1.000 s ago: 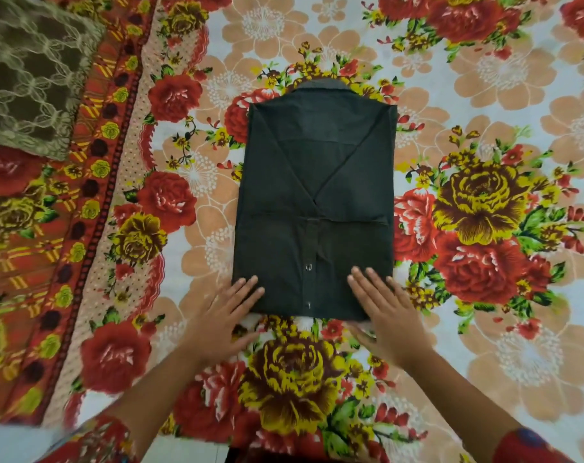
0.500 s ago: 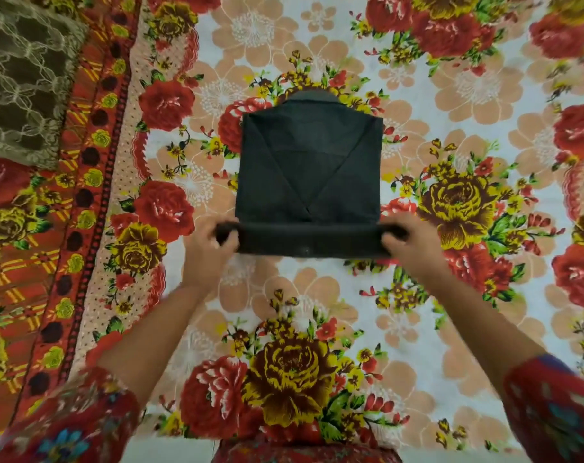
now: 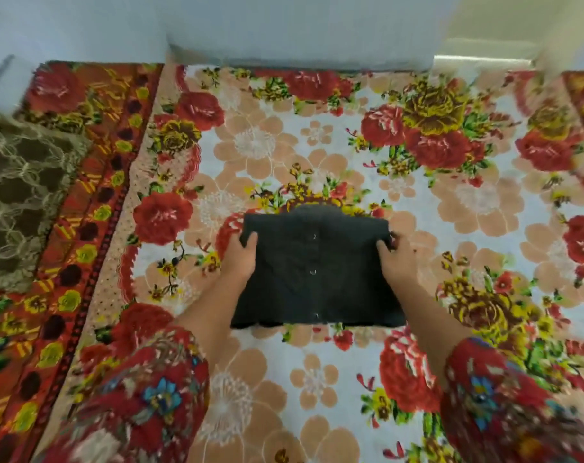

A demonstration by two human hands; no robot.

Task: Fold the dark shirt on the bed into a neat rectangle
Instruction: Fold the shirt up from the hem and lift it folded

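The dark shirt [image 3: 317,269] lies on the flowered bed sheet [image 3: 317,152] as a compact rectangle, its button placket facing up with three small buttons in a line. The collar edge shows as a hump at the far side. My left hand [image 3: 242,253] grips the shirt's far left corner, thumb on top. My right hand [image 3: 392,259] grips the far right corner the same way. Both forearms in red flowered sleeves reach in from below.
A brown lace-patterned cloth [image 3: 20,202] lies at the left on the red patterned border [image 3: 83,208] of the sheet. A pale wall [image 3: 283,25] runs along the far edge of the bed.
My hands took the near hem, carried it away from me and laid the lower half over the upper half. The shirt is now half as long, placket up. The view tilted up.
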